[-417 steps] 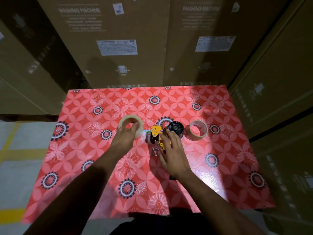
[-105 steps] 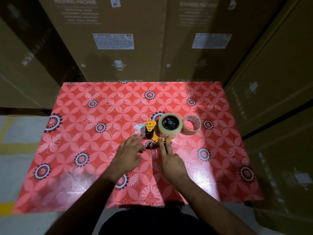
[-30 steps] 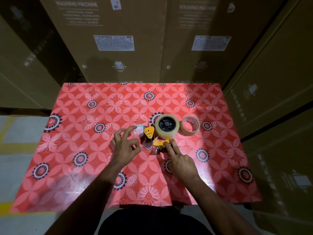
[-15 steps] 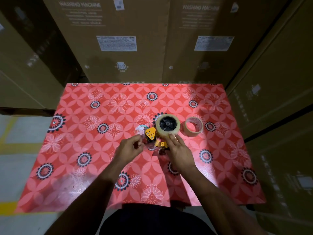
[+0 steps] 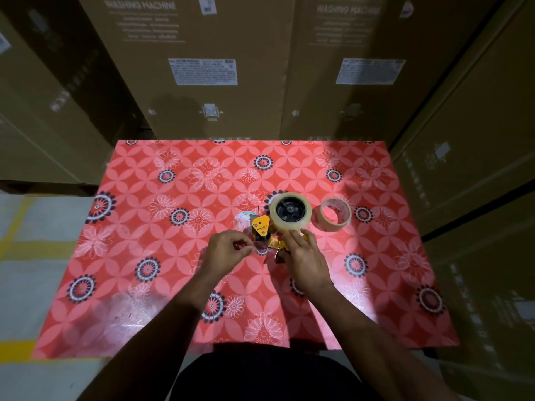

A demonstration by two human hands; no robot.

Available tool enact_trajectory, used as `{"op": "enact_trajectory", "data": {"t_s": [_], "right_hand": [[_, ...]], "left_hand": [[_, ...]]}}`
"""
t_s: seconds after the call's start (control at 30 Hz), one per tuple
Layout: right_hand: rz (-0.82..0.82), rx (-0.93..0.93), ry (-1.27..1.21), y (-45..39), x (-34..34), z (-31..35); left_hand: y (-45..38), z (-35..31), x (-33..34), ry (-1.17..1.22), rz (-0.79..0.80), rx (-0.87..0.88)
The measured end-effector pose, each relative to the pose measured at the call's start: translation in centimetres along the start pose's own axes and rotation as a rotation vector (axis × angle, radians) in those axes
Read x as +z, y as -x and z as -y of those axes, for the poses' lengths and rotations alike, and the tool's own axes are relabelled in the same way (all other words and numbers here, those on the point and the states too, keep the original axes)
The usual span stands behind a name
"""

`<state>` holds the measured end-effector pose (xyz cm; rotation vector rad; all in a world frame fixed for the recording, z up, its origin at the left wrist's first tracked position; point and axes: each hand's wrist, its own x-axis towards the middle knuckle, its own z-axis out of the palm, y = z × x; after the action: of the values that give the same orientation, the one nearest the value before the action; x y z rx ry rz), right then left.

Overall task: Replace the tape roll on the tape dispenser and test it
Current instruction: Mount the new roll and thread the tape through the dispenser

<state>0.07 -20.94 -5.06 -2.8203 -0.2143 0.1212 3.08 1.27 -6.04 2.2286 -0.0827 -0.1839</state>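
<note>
A yellow and black tape dispenser (image 5: 263, 230) lies on its side on the red flowered table (image 5: 173, 285). A full clear tape roll (image 5: 290, 211) sits on its black hub. My right hand (image 5: 304, 256) presses down on the dispenser's body just below the roll. My left hand (image 5: 227, 251) is pinched at the dispenser's front end, thumb and fingers together on what looks like the clear tape end; the tape itself is hard to see. A thin, nearly used-up roll (image 5: 335, 214) lies flat to the right of the dispenser.
A crumpled bit of clear tape (image 5: 242, 221) lies just left of the dispenser. Tall cardboard boxes (image 5: 202, 68) marked washing machine stand behind and to the right of the table. Grey floor with yellow lines (image 5: 26, 244) shows at the left.
My left hand closed from spread fingers into a pinch at the dispenser's front. My right hand shifted up onto the dispenser body. The full roll went onto the hub before that.
</note>
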Motion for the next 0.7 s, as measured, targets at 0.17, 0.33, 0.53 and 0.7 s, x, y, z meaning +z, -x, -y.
{"op": "enact_trajectory", "data": {"t_s": [0.17, 0.33, 0.53, 0.7], "right_hand": [[-0.004, -0.028, 0.041, -0.1, -0.1, -0.5], [0.005, -0.052, 0.065, -0.3, 0.2, -0.7], [-0.017, -0.093, 0.187, -0.6, 0.6, 0.0], [-0.002, -0.114, 0.183, -0.7, 0.3, 0.2]], "left_hand": [[0.2, -0.1, 0.0, 0.083, -0.009, -0.045], [0.6, 0.4, -0.6, 0.119, 0.013, -0.022], [1.4, 1.2, -2.0, 0.130, 0.042, -0.073], [1.5, 1.1, -2.9, 0.125, 0.074, -0.062]]}}
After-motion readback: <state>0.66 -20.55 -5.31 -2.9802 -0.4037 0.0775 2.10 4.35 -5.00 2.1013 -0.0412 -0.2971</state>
